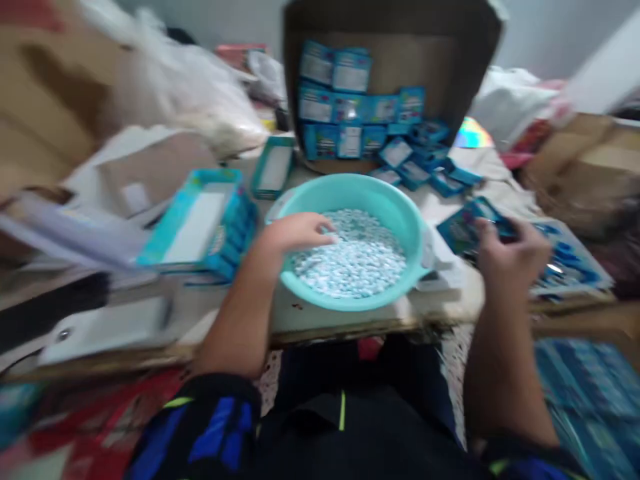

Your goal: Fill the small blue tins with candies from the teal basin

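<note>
A turquoise plastic basin (395, 207) stands on the low table in front of me, filled with several small white and pale blue pieces (353, 263). My left hand (295, 233) reaches over the basin's left rim, its fingers curled down onto the pieces. My right hand (510, 257) is to the right of the basin, fingers closed round a flat dark blue packet (463, 227). The picture is smeared by motion.
An open cardboard box (450, 67) behind the basin holds several small blue cartons (350, 100), with more spilled beside it. A blue tray-like box (200, 227) lies at the left. Plastic bags, cardboard and a stack of blue sheets (570, 263) crowd the sides.
</note>
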Demonstrator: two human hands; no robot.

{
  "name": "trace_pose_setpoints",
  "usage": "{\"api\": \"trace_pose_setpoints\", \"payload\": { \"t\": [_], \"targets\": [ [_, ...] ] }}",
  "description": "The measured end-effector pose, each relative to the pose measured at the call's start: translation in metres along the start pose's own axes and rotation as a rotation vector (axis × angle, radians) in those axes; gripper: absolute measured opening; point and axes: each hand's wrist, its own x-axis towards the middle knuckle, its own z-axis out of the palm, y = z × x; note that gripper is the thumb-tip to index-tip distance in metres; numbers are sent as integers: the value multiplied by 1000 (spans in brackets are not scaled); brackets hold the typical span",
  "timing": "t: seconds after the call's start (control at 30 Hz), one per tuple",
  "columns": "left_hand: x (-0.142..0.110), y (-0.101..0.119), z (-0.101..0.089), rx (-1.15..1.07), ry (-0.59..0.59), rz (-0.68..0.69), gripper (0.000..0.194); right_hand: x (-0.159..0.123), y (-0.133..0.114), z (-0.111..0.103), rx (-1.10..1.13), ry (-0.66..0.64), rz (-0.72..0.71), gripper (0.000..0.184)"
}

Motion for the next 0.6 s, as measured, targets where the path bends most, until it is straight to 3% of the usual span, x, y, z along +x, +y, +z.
{"api": "trace_pose_setpoints", "payload": {
  "t": [0.07,0.2,0.3,0.37,0.47,0.6],
  "targets": [
    [8,-2,-3,10,7,-54,66,2,1,13,75,-55,-17,47],
    [17,-2,-7,86,29,-33,72,14,9,37,101,-158,-146,43],
    [17,-1,-7,129,52,-61,73,20,16,36,110,-259,-141,43],
    [17,-1,-6,143,65,-75,72,19,22,29,157,-299,-89,54],
    [18,-2,-7,118,58,-53,68,7,35,19,250,-254,7,72],
    [20,-4,-8,50,57,-39,63,-19,61,16,322,-115,50,77]
  ]
}}
